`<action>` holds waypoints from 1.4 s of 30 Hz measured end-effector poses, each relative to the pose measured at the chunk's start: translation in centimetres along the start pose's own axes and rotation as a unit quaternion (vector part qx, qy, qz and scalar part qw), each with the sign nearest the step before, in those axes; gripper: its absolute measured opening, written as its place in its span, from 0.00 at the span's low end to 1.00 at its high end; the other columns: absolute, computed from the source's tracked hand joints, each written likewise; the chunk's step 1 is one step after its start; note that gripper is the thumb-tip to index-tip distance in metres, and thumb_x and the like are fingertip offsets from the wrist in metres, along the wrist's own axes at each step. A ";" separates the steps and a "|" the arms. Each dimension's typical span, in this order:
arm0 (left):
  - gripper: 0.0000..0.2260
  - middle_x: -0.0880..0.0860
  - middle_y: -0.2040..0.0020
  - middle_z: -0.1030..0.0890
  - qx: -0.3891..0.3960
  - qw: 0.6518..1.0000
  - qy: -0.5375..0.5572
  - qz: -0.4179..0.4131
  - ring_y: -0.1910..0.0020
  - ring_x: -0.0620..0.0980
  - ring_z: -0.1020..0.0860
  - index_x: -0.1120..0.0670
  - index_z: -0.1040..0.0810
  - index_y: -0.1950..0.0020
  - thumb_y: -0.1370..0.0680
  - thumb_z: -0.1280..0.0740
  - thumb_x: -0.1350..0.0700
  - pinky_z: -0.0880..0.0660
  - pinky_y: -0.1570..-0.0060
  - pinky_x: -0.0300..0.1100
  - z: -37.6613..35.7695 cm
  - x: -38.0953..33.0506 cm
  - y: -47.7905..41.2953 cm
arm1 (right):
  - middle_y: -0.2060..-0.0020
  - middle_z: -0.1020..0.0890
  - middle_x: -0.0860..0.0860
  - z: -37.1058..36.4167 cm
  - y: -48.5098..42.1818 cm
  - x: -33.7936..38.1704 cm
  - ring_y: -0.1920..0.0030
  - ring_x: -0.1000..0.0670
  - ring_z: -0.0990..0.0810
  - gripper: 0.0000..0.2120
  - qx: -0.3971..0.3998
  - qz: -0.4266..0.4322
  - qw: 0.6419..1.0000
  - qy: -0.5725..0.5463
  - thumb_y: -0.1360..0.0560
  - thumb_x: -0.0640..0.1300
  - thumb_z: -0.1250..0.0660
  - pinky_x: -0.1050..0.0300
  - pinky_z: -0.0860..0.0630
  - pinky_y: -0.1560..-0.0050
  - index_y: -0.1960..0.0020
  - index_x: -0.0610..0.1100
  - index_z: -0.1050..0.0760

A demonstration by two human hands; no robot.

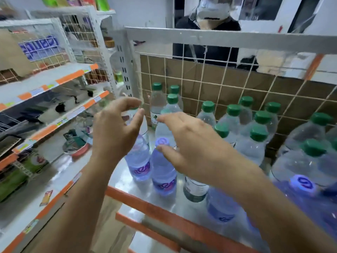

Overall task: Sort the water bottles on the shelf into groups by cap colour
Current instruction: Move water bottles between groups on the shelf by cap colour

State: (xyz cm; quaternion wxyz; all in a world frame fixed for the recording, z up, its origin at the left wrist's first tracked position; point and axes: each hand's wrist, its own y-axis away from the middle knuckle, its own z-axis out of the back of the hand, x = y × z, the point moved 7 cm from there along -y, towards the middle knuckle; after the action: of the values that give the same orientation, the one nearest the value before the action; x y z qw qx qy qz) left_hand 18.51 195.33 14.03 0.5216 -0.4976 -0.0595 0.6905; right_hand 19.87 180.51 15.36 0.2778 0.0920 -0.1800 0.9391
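Several clear water bottles stand on the metal shelf [145, 194]. Green-capped bottles [259, 133] fill the back and right. Purple-capped, purple-labelled bottles stand at the front: one [163, 172] in the middle, another [139, 161] to its left, a large one [302, 185] at the right. My left hand [116, 128] curves loosely around the top of a green-capped bottle [135, 108], finger and thumb apart with a gap around the cap. My right hand [184, 143] reaches leftward with fingers extended. Its thumb touches the middle bottle's purple cap [161, 141].
A wire grid [209, 88] backed by cardboard closes the rear of the shelf. An orange rail [145, 203] edges its front. Shelves with packaged goods [45, 99] run along the left. A person in dark clothing [207, 42] stands behind the rack.
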 end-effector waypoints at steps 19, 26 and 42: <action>0.33 0.56 0.37 0.25 0.041 0.977 0.191 0.089 0.39 0.53 0.25 0.57 0.32 0.32 0.32 0.29 0.44 0.31 0.40 0.42 -5.8 11.5 6.8 | 0.49 0.20 0.52 -12.4 2.1 -2.1 0.51 0.56 0.23 0.19 -0.346 -0.297 0.840 -0.293 0.29 0.42 0.29 0.71 0.30 0.49 0.41 0.46 0.31; 0.32 0.57 0.40 0.23 0.067 0.981 0.176 -0.034 0.44 0.51 0.25 0.58 0.31 0.33 0.32 0.31 0.42 0.33 0.44 0.28 -3.7 3.6 8.8 | 0.48 0.23 0.60 -6.6 8.8 0.6 0.46 0.63 0.25 0.18 -0.376 -0.232 0.836 -0.325 0.26 0.44 0.32 0.72 0.32 0.44 0.40 0.54 0.34; 0.31 0.51 0.37 0.24 0.219 0.904 0.346 -0.121 0.38 0.47 0.26 0.54 0.30 0.34 0.32 0.32 0.39 0.31 0.40 0.38 -16.3 -27.4 29.6 | 0.42 0.28 0.65 6.9 44.2 -8.4 0.41 0.71 0.31 0.18 -0.476 -0.314 0.793 -0.215 0.25 0.49 0.36 0.74 0.35 0.42 0.36 0.55 0.35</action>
State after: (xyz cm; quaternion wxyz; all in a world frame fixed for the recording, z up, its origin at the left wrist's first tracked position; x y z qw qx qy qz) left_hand 10.08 153.54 5.29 0.6850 -0.5673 0.2172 0.4021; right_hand 2.84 139.19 6.69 0.5198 0.1994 -0.6207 0.5520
